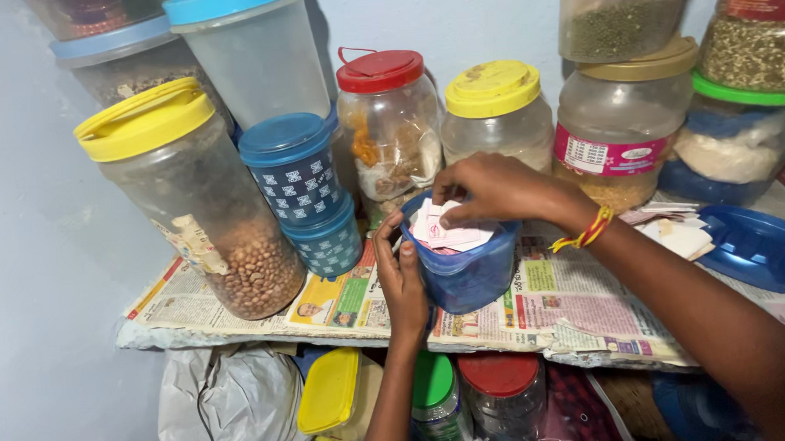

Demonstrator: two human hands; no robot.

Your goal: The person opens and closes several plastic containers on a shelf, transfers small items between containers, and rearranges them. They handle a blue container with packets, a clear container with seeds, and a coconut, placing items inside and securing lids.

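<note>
A small blue plastic tub [466,274] stands on a newspaper-lined shelf [578,314], stuffed with pink and white paper slips [445,230]. My left hand [403,281] comes up from below and grips the tub's left side. My right hand [496,189] reaches in from the right, fingers closed over the slips at the tub's mouth. A red and yellow thread band [587,232] circles my right wrist.
Jars crowd the shelf: a yellow-lidded jar of brown pulses [200,201], two stacked blue patterned tubs [309,193], a red-lidded jar [389,129], a yellow-lidded jar [496,112]. A blue lid [754,247] and loose papers [676,232] lie at right. More containers sit below.
</note>
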